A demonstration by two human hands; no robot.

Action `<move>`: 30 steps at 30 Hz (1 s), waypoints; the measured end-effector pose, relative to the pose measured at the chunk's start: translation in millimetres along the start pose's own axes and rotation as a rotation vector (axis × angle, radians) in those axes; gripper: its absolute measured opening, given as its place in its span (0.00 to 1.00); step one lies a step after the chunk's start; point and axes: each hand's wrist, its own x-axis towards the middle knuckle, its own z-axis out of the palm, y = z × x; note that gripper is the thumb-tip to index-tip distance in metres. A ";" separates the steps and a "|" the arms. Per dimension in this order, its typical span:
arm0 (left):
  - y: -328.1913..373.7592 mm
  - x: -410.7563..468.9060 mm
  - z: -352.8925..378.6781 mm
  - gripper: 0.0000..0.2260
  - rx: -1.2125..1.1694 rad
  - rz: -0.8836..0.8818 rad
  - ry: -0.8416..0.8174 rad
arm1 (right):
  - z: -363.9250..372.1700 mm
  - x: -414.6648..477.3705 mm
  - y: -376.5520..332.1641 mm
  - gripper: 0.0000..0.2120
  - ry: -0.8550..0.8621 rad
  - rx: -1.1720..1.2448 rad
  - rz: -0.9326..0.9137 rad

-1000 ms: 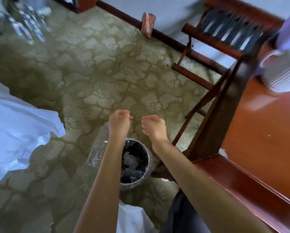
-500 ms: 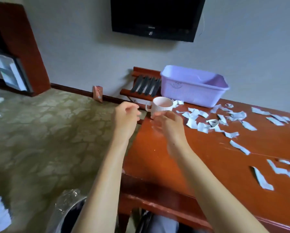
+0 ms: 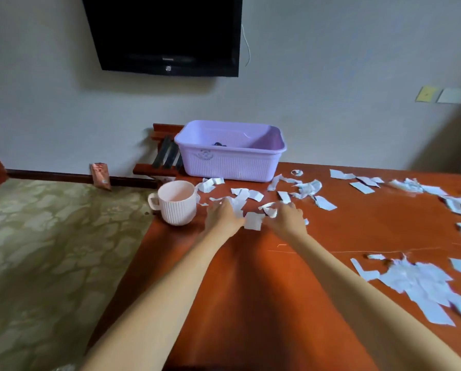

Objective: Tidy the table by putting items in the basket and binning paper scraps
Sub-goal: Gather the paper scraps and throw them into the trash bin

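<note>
On the shiny red-brown wooden table, both hands lie palm down among small torn white paper scraps. One square scrap sits right between them, at 3 o'clock from the left hand and 9 o'clock from the right hand. Both are just as near. Whether the fingers are curled round any paper, I cannot tell. At 9 o'clock from the left hand stands a ribbed pale pink mug. At 12 o'clock sits the purple plastic basket.
</note>
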 end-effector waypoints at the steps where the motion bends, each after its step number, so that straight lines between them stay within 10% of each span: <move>1: 2.3 7.0 4.5 0.32 0.040 -0.015 -0.003 | -0.3 9.5 2.8 0.24 -0.012 -0.032 0.011; 7: 11.7 32.2 24.1 0.33 0.070 -0.070 -0.016 | 0.6 54.9 10.0 0.34 -0.131 -0.050 0.030; 15: 4.9 39.2 15.3 0.18 -0.089 -0.023 0.018 | 3.2 67.0 5.1 0.03 -0.199 0.125 0.074; 27: 35.2 36.5 28.8 0.39 0.033 -0.010 -0.183 | -2.7 60.2 28.2 0.17 -0.173 0.155 0.091; 30: 35.8 40.5 28.3 0.31 0.071 -0.018 -0.195 | -1.5 56.1 27.3 0.23 -0.223 0.056 0.050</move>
